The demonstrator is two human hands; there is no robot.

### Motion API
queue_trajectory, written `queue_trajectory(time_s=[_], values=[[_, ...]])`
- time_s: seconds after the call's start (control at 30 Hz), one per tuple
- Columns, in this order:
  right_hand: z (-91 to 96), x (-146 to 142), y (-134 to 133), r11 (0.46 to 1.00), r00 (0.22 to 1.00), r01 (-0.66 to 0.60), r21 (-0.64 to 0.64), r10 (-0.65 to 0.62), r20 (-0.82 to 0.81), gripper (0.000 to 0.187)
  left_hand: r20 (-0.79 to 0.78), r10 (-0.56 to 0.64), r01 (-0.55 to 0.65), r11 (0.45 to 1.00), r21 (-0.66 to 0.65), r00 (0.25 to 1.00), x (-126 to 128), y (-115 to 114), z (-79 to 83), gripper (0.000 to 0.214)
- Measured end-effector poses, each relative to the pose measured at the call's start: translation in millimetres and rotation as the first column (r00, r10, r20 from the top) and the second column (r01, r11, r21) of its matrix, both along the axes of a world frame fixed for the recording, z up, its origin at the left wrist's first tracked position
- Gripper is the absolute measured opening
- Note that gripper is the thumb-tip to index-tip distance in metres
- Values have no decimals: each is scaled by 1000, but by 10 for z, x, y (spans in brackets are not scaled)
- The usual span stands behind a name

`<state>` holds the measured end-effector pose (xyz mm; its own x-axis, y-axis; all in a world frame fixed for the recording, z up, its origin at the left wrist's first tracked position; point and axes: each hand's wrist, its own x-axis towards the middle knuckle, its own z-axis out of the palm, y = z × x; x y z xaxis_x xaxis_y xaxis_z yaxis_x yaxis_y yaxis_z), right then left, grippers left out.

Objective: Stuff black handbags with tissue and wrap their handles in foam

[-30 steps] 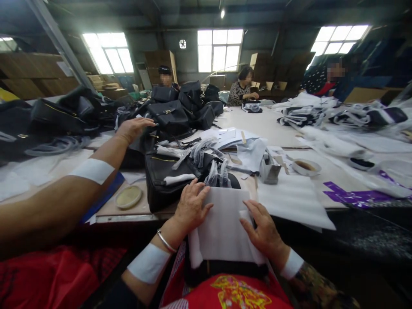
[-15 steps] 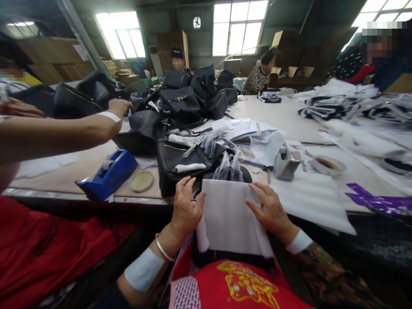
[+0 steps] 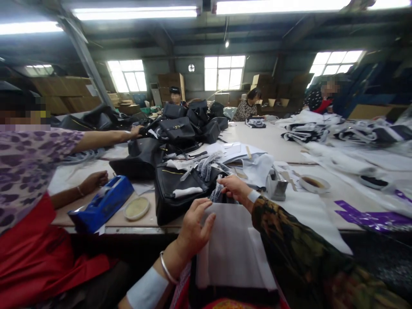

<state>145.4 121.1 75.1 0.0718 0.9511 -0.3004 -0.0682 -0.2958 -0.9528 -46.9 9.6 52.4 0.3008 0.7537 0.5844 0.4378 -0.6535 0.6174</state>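
Note:
A black bag (image 3: 234, 296) rests at my lap against the table edge, its face covered by a white foam sheet (image 3: 233, 249). My left hand (image 3: 196, 225) lies at the sheet's upper left edge, thumb and fingers apart. Just beyond the sheet's top, my right hand (image 3: 236, 188) has its fingers closed on a plastic-wrapped handle (image 3: 219, 195); the fingertips partly hide it. Another black bag (image 3: 174, 204) lies to the left, with a gold zip and a white wrapped strip on it.
A blue tape dispenser (image 3: 103, 204) and a tape roll (image 3: 137, 209) stand on the left, near a co-worker's hand (image 3: 93, 182). Black bags (image 3: 178, 128) are piled farther back. A metal block (image 3: 277, 185), another tape roll (image 3: 313, 183) and purple plastic (image 3: 370, 216) lie right.
My right hand has left the foam sheet's right edge, reached forward and closed on the wrapped handle. My left hand stays by the sheet. The view has tipped upward; the co-worker's arm has shifted.

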Motion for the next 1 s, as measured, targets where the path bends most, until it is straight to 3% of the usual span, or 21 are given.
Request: queue_trajectory(time_s=[0.1,0.17,0.23,0.3,0.37,0.4,0.47,0.53,0.63,0.73,0.8,0.87,0.93,1.0], values=[[39,-79,-91,997,995,47,64,-41,-90,29,105,69,-48,980,-191,992,48,305,153,24],[59,-140,-256,991,988,70,111,-53,-145,27,200,86,-9,935,-356,976,120,497,229,24],[50,-207,-492,981,983,79,178,-47,-176,29,339,80,131,821,-556,937,217,658,294,24],[-3,-253,-763,946,992,51,321,-12,-123,40,466,86,307,645,-699,880,328,768,360,29],[-89,-242,-1010,877,998,-62,477,39,57,39,544,122,422,502,-755,830,429,806,437,34],[-132,-208,-1104,848,986,-132,513,60,153,34,565,141,446,473,-760,813,469,794,483,34],[-179,-88,-1209,840,969,-191,508,77,236,27,620,158,490,478,-729,768,519,703,589,29],[-133,69,-1205,866,984,-161,472,102,148,34,670,85,537,527,-659,738,531,543,714,29],[141,266,-1094,889,962,-204,411,260,-86,66,604,-255,614,599,-515,755,499,279,914,33],[569,377,-994,861,926,-241,447,342,-158,88,356,-586,681,561,-470,728,439,134,1055,39],[872,467,-962,804,963,-151,576,252,-100,85,240,-701,702,496,-511,671,393,137,1080,37],[1157,630,-957,696,995,-64,715,101,-10,74,178,-747,700,473,-535,641,355,210,1049,36],[1394,871,-977,587,998,-13,810,-39,44,60,127,-714,665,551,-505,688,344,344,989,31],[1559,1139,-1024,502,998,60,863,-60,-35,49,108,-570,556,713,-428,814,378,536,933,27]])
